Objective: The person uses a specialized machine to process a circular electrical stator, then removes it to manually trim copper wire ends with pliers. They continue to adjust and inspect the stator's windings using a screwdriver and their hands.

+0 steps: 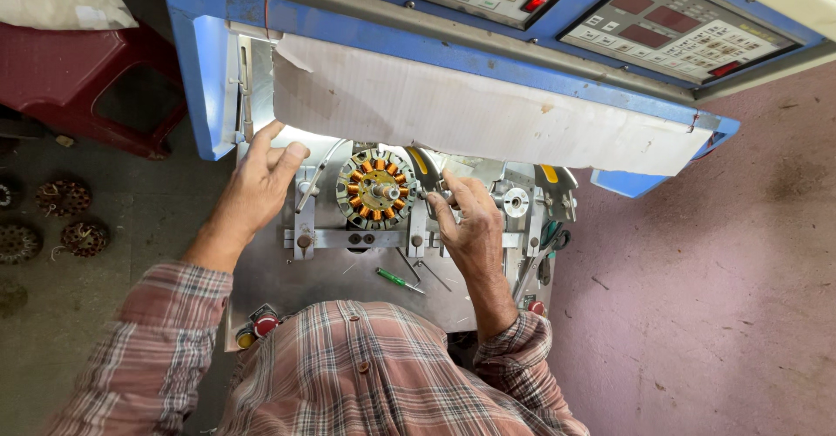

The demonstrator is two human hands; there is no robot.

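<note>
While mounted on the spindle at the centre of the metal fixture plate: round stator with copper-wound poles, lit from under the blue machine housing. Left hand, fingers loosely spread, resting flat against the plate's upright edge just left of the stator, holding nothing; right hand, fingers curled at a small metal part just right of the stator, grip unclear. Green-handled screwdriver lying on the plate between the forearms; wound stators on the floor, far left.
</note>
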